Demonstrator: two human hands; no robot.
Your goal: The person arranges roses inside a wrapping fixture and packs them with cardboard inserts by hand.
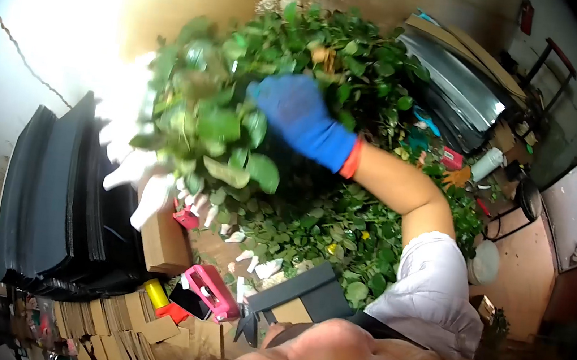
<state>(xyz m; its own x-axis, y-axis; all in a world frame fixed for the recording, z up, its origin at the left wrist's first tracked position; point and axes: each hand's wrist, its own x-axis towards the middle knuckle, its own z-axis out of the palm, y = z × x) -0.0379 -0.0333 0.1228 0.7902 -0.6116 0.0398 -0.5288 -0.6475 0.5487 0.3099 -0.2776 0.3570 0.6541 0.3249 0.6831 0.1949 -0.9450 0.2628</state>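
My right hand (297, 117), in a blue glove with a red cuff, is closed on a bunch of leafy green stems (219, 127). Their white, bud-like heads (133, 170) point down and left and are partly blurred. The exact grip is hidden behind the glove and leaves. Behind the hand, a large heap of leafy stems (364, 51) rises against the wall. More loose green leaves (310, 234) spread below it. My left hand is not in view.
Tall black stacked sheets (57, 193) stand at left, above cardboard pieces (116, 325). Nearer lie a pink tape dispenser (212, 292), a yellow roll (156, 293) and a dark box (310, 292). A stool (530, 201) and white bucket (485, 263) stand at right.
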